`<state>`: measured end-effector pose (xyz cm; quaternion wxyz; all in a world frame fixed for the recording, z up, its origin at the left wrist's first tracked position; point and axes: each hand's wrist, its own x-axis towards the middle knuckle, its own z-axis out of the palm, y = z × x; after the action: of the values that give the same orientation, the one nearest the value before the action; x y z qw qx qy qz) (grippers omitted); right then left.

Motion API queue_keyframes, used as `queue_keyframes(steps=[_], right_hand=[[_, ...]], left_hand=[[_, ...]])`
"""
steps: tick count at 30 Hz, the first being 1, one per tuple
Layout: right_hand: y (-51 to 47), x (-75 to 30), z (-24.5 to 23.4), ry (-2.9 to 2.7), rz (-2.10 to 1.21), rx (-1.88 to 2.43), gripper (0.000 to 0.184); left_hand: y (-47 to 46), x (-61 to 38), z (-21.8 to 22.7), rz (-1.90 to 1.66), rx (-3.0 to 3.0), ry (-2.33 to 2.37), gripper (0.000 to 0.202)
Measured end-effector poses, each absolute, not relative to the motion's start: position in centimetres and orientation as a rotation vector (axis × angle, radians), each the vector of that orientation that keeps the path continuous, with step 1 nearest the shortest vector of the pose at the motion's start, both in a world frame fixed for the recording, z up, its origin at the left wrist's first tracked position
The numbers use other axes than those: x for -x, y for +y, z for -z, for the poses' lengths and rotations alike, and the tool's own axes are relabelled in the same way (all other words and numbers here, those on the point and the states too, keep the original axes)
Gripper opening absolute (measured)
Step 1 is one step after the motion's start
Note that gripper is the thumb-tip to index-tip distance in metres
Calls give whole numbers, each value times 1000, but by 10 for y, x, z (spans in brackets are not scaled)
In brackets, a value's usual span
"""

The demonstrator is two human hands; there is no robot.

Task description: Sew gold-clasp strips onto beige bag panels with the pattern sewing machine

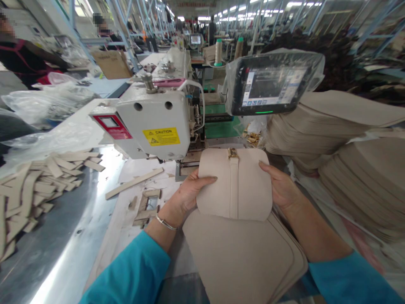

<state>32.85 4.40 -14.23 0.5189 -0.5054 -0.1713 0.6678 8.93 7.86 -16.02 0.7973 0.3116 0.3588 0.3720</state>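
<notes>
Between both hands I hold up a beige bag flap panel (215, 196) with rounded corners. A narrow strap (234, 188) runs down its middle, and a gold buckle (233, 153) sits at the strap's upper end. My left hand (190, 189) grips the panel's left edge, thumb lying on the face. My right hand (281, 185) pinches the right edge, its thumb near the upper corner. Below the panel, a stack of larger beige pieces (240, 257) lies close to me. The sewing machine head (158, 122) stands just beyond my left hand.
Loose beige strips (38, 185) lie heaped on the metal table at left; one strip (134, 183) lies apart. A plastic-wrapped screen (272, 84) stands behind the panel. Gold buckles (253, 137) rest in a plastic bag. Tall stacks of beige pieces (316, 131) are at right. A person (25, 55) is far left.
</notes>
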Motion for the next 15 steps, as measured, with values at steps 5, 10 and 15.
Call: queue_keyframes(steps=[5, 10, 15], right_hand=[[44, -325, 138, -334, -1609, 1198, 25], [43, -326, 138, -333, -1610, 1193, 24], [43, -326, 141, -366, -1601, 1194, 23]], left_hand=[[78, -89, 158, -795, -668, 777, 43], [78, -89, 158, -801, -663, 775, 44], [78, -89, 160, -800, -662, 756, 44]])
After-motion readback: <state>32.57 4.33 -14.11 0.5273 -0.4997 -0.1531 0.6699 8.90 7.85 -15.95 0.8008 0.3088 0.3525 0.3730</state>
